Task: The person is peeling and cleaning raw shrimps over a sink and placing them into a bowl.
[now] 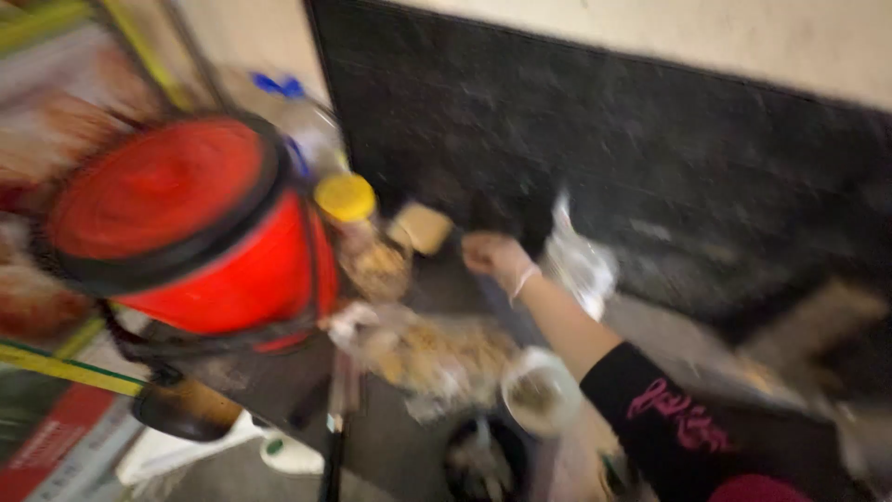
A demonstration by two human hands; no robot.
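Right grip (pixel 492 256) fisted near yellow-lidded jar (pixel 358 232)

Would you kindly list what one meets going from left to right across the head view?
Red container → yellow-lidded jar → hand → clear plastic bag.

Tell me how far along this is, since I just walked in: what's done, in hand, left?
Done: a small bowl already holds food. In hand: the right hand, fist closed, reaches toward the yellow-lidded jar and a clear bag; the blur hides any grip. Left: the bag of snacks lies full. The left hand is out of view.
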